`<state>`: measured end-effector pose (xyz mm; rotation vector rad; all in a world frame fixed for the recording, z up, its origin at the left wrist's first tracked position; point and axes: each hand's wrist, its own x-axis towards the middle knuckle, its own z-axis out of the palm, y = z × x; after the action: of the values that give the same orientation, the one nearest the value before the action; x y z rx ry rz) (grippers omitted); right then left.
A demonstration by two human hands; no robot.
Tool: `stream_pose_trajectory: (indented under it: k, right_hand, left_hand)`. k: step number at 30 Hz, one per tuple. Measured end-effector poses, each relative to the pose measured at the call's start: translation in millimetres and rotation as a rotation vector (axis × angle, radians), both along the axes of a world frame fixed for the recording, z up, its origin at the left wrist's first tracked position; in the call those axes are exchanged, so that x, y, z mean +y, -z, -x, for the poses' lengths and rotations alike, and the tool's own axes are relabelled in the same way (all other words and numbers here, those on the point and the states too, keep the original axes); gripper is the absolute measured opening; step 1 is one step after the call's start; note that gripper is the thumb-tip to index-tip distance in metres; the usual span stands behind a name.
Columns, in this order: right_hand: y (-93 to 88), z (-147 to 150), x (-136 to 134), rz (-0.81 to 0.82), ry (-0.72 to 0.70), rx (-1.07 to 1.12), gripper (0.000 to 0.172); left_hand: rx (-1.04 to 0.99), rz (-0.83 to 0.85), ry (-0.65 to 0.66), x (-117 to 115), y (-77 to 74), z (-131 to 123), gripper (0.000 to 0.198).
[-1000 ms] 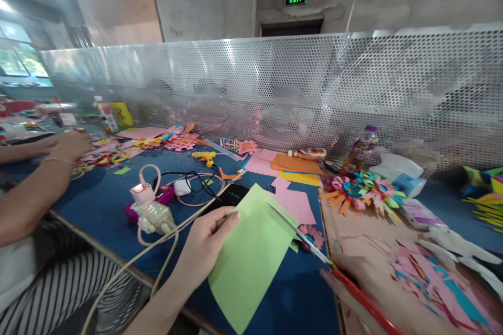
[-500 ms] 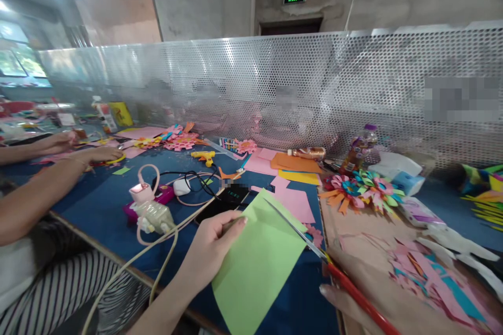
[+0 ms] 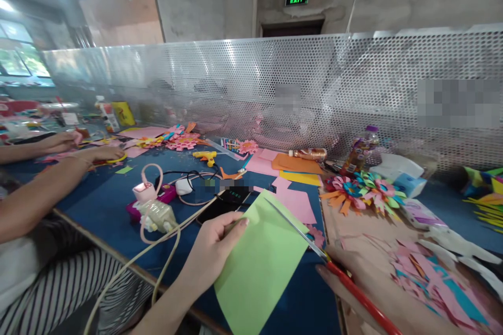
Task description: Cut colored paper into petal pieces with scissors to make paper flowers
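Note:
My left hand [image 3: 212, 251] pinches the left edge of a light green paper sheet [image 3: 257, 267] held above the blue table [image 3: 102, 199]. In my right hand [image 3: 365, 288] is a pair of red-handled scissors [image 3: 314, 248]. Its blades point up and left and lie over the sheet's upper right edge. A black phone [image 3: 226, 201] lies just beyond the sheet.
A co-worker's arms [image 3: 43, 167] reach over paper rings at the left. A power strip with cables [image 3: 155, 212], a yellow glue gun [image 3: 205, 156], paper flowers [image 3: 363, 188], coloured sheets [image 3: 294, 165], a bottle [image 3: 358, 152] and paper scraps on cardboard [image 3: 424, 272] crowd the table. A perforated metal screen [image 3: 275, 89] backs it.
The green sheet and scissors shifted slightly down and right, with the blades further along the sheet's edge. The co-worker's hand at the left stretched out flat over the paper rings.

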<state>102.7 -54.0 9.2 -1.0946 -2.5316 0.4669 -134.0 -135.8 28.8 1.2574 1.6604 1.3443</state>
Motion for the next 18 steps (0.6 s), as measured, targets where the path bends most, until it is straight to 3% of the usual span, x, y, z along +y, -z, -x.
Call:
stream_pose_trajectory:
  k: [8,12,18]
  right_hand:
    - [1.9,0.3,2.9,-0.182,0.016,-0.075,0.026]
    - [3.9,-4.4,1.9,-0.108,0.014,-0.028,0.021]
    - [1.3,-6.2,-1.0,0.018,-0.028,-0.085,0.029]
  left_hand:
    - [-0.008,0.022,0.021,-1.3,1.0,0.8,0.031]
    - [-0.013,0.023,0.019,-1.3,1.6,1.8,0.032]
    - [-0.008,0.074,0.083,-2.9,2.7,2.7,0.030]
